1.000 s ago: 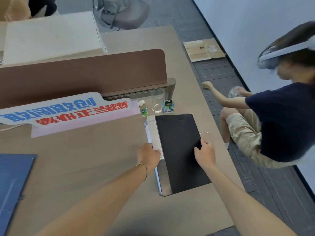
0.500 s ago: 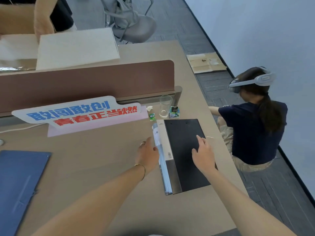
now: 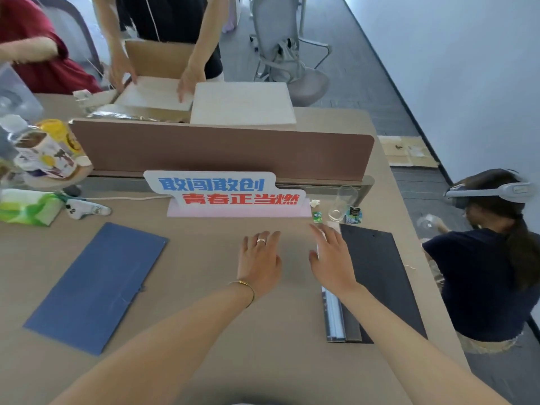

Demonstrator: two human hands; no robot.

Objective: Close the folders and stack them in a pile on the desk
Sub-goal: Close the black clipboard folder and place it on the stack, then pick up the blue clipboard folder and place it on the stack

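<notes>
Both hands, left & right, are hovering spread, empty; black folder at 3 o'clock, blue folder at 9; glass, sign at 12, prob. clear.

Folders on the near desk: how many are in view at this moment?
2. A blue folder lies closed on the left side of the desk. A black folder lies closed on the right, by the right hand. They are apart, not stacked.
</notes>
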